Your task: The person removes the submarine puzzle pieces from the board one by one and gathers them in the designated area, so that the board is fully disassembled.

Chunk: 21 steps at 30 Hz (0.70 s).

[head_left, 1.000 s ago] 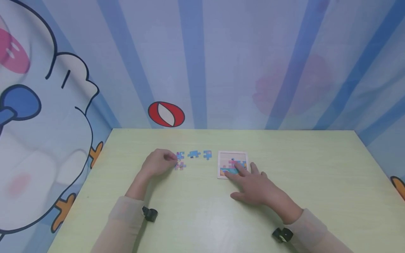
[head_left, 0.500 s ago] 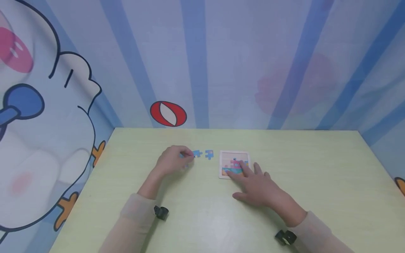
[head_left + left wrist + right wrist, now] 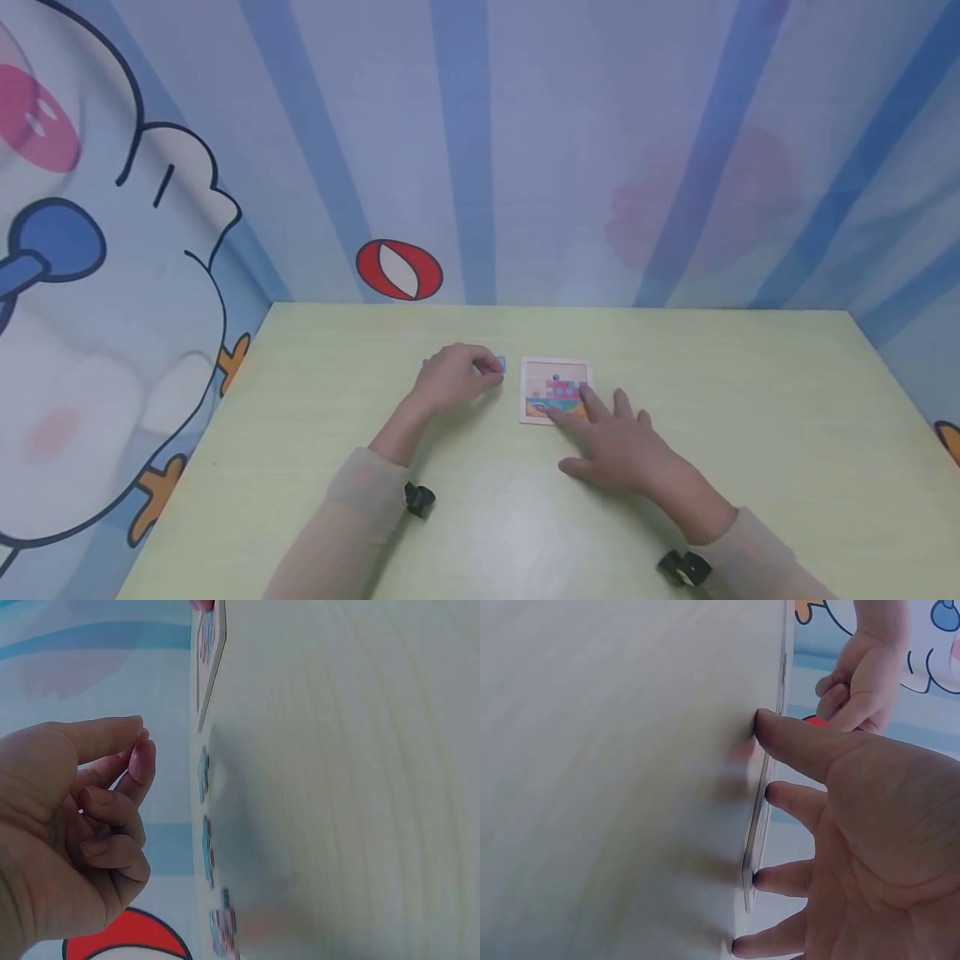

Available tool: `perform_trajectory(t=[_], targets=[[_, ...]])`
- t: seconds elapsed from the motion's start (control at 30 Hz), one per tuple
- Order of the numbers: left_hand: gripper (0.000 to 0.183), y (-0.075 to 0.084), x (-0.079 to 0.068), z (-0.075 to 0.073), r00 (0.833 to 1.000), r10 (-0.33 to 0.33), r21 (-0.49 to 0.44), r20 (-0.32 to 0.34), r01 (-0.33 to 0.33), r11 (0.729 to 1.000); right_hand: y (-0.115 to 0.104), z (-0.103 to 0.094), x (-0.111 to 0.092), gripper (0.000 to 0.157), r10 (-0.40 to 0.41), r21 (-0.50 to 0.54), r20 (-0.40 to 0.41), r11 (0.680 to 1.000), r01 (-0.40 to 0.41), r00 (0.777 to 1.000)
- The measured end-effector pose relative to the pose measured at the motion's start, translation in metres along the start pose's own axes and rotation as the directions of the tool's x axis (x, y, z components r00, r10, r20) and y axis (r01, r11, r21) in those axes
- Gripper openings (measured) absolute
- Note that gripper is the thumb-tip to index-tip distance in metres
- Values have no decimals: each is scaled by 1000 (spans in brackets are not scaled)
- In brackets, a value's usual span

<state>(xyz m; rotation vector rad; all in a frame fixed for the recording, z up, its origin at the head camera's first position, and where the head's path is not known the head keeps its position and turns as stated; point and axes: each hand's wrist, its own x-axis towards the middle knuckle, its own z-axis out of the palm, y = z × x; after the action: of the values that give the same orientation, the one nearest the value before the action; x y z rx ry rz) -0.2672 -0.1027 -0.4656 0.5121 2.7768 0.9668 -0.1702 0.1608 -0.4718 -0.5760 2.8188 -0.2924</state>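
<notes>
My left hand (image 3: 457,375) hovers over a row of jigsaw pieces (image 3: 501,364), hiding most of them in the head view. Its fingers are curled, thumb and index tips together, and nothing shows between them in the left wrist view. There, a light-blue piece (image 3: 204,774), a second blue one (image 3: 208,851) and a pink-and-blue one (image 3: 223,930) lie on the table beside it. My right hand (image 3: 622,446) has its fingers spread, with fingertips on the lower right of a white-framed puzzle tray (image 3: 556,360). Pink, teal and orange pieces fill the tray's lower part.
The pale wooden table (image 3: 480,517) stretches out to both sides and toward the front. Behind it stands a blue striped backdrop (image 3: 555,150) with a cartoon figure at the left. A small black camera (image 3: 420,500) sits on the left wrist.
My left hand has moved right along the row of pieces, from its left end to near the tray. The right hand has slid slightly right, uncovering more of the puzzle. The head view shifted slightly.
</notes>
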Motion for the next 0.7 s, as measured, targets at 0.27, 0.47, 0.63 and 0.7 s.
perform_trajectory(t=[0.27, 0.47, 0.63, 0.7], targets=[[10, 22, 17, 22, 997, 50, -13, 64, -49, 999, 0, -4, 0, 72, 2, 8, 32, 1000, -2, 999], [23, 35, 23, 39, 993, -6, 16, 119, 4, 1000, -1, -7, -1, 72, -12, 3, 40, 1000, 12, 999], [33, 42, 27, 48, 990, -45, 58, 134, 37, 998, 0, -6, 0, 71, -11, -18, 43, 1000, 12, 999], [33, 44, 28, 50, 989, -58, 67, 136, 49, 997, 1, -6, 1, 71, -7, -24, 42, 1000, 8, 999]])
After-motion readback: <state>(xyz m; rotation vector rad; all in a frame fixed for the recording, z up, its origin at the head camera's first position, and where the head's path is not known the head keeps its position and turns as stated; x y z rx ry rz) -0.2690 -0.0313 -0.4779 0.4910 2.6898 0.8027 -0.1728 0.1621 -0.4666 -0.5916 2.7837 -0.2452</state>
